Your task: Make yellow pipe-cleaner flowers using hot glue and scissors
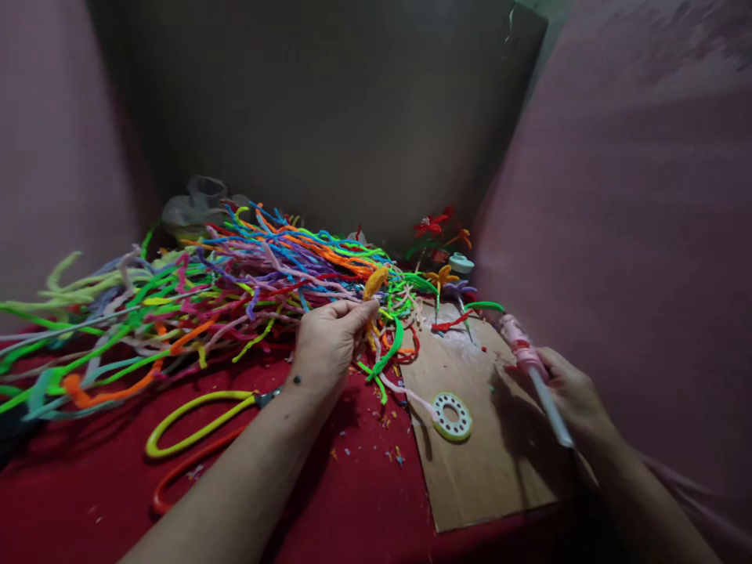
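My left hand (pixel 329 341) pinches an orange-yellow pipe-cleaner piece (pixel 374 283) between thumb and fingertips, its folded fuzzy end pointing up. My right hand (pixel 567 388) is wrapped round a pink glue gun (pixel 518 338), with a whitish glue stick (pixel 549 409) sticking out of its back end. The gun is held over the right side of a brown board (pixel 499 486), and its nozzle is hard to make out. Green pipe cleaners (pixel 391 352) lie just right of my left hand. A white ring with round holes (pixel 452 416) rests on the board.
A big heap of colourful pipe cleaners (pixel 235 290) spreads over the red cloth (pixel 346 509). Yellow-and-red-handled scissors (pixel 200 407) lie beside my left forearm. Pipe-cleaner flowers (pixel 442 276) stand at the back, near a plastic bag (pixel 197 205). Walls close in behind and right.
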`<state>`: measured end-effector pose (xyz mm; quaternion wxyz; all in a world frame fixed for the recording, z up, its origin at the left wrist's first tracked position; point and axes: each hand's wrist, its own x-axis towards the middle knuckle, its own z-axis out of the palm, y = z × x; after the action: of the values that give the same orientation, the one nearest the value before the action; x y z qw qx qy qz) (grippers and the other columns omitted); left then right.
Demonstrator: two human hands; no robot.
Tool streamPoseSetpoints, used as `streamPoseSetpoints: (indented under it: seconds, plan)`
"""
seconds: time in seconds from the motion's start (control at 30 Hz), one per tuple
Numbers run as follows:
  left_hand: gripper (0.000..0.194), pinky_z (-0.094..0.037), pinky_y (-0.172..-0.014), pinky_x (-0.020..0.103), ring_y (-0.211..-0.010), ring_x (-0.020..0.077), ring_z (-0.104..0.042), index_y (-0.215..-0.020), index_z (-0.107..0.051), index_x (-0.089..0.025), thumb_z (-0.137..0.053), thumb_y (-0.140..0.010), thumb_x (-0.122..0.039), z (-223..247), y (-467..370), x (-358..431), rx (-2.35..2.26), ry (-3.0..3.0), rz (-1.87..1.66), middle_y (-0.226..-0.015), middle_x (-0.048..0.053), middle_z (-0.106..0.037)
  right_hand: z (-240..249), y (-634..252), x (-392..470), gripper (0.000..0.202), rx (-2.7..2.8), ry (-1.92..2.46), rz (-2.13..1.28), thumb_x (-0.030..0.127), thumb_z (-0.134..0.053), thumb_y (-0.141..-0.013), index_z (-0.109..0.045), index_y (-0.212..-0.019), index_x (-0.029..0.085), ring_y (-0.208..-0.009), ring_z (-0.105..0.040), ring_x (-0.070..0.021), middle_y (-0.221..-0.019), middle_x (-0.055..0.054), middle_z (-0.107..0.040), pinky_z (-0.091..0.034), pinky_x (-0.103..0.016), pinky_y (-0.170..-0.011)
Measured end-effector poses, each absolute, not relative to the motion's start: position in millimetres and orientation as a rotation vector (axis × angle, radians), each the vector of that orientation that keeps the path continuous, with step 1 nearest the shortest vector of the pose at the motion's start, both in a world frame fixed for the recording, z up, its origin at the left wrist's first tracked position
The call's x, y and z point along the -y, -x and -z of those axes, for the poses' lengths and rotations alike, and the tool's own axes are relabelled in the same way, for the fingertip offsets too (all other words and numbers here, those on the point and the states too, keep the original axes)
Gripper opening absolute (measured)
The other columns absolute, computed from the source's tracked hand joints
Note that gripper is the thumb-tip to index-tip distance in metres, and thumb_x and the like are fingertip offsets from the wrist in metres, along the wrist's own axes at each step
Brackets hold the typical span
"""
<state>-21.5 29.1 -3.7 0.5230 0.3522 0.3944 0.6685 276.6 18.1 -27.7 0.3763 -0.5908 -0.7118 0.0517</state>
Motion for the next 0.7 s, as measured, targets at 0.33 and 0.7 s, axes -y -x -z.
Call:
streamPoseSetpoints:
  seconds: [0.33,0.7]
  plan:
    - [0.03,-0.019,-0.034,0.02,-0.031,0.0036,-0.03,-0.053,-0.053,-0.015,-0.071,-0.063,-0.037,6.5,24.2,-31.1,-1.008,-0.946,-1.548,-0.038,-0.008,-0.038,43.2,-302.3,-33.4,0.028,2.117,1.997,0.05,0.035,-0.048,-0.078,-0.065,-0.091,0.016,-0.071,-0.056,-0.0206,-0.081,-0.007,-0.059,-0.038,-0.029,-0.063]
    - [0.031,-0.024,-0.034,0.018,-0.031,0.0032,-0.031,-0.061,-0.061,-0.012,-0.075,-0.06,-0.04,-0.2,17.0,-21.0,-0.899,-0.901,-1.418,-0.036,-0.008,-0.037,15.8,-283.1,-19.2,0.028,2.111,1.784,0.13,0.036,-0.054,-0.078,-0.069,-0.089,0.015,-0.089,-0.055,-0.0277,-0.093,-0.014,-0.06,-0.043,-0.039,-0.075]
